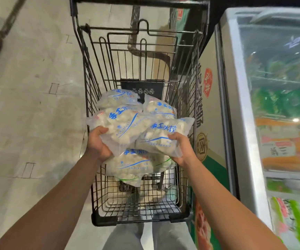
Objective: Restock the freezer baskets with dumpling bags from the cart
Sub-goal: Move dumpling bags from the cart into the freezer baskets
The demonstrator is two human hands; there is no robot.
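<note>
Head view: two dumpling bags lifted over cart [91,98].
Left hand [98,143]: fingers grip left bag [122,127] corner.
Right hand [182,148]: fingers grip right bag [163,136] edge.
Handling: probably lumpy, slick film, moderately heavy; hold underneath.

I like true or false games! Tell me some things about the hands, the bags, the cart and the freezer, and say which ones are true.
1. Each hand holds a dumpling bag. True: the left hand grips the left bag, the right hand the right bag.
2. The cart is empty. False: more bags lie in it.
3. The freezer stands to the right of the cart. True.
4. The bags have red writing. False: it is blue.
5. The freezer lid is open. False: its glass looks closed.
</note>
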